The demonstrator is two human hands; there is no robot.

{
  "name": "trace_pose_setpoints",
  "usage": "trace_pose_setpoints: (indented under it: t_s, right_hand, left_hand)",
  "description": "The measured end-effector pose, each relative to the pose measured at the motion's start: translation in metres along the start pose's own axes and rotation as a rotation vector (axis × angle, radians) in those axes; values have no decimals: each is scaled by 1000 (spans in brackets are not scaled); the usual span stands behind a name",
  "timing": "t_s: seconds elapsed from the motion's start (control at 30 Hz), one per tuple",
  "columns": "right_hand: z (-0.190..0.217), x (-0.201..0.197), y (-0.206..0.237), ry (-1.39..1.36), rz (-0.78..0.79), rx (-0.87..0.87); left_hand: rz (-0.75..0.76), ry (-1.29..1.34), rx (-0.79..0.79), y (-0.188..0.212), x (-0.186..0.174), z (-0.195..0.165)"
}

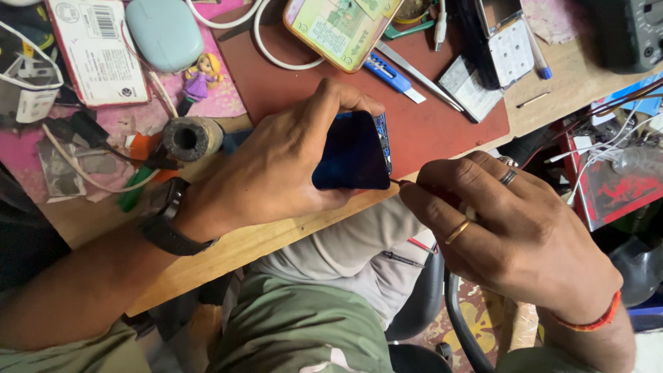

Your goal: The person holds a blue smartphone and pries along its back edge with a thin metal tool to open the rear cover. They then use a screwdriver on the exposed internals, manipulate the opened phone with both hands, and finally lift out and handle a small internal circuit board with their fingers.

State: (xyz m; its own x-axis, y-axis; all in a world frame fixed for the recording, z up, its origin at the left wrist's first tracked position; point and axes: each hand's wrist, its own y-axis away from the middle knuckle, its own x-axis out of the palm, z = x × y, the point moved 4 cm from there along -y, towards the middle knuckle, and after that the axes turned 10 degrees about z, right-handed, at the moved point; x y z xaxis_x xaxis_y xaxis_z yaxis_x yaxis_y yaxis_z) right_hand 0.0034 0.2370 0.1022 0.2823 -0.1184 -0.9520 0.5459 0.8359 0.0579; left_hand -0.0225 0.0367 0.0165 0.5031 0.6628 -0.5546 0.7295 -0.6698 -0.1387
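From the head camera we see our left hand [276,162] wrapped around a dark phone [352,152], thumb over its top edge and fingers curled beneath, holding it just above the wooden table's [228,252] front edge. Our right hand [514,231], with rings on two fingers, pinches a thin red-handled tool [414,185] between pressed-together fingertips; its tip touches the phone's lower right corner. A red mat [428,124] lies behind, with a blue cutter [388,74] on it.
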Motion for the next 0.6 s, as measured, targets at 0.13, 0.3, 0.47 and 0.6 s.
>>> trace_pose_setpoints:
  t_s: [0.13, 0.3, 0.47, 0.6]
  right_hand:
    - [-1, -2, -3, -22, -10, -54]
    - [-2, -1, -3, 13, 44, -37]
    - [0, 2, -2, 88, 87, 58]
    - [5, 4, -7, 140, 223, 47]
  left_hand:
    - [9, 15, -15, 0, 0, -2]
    - [8, 22, -17, -2, -1, -2]
    - [5, 24, 0, -4, -2, -3]
    - [10, 10, -1, -2, -4, -4]
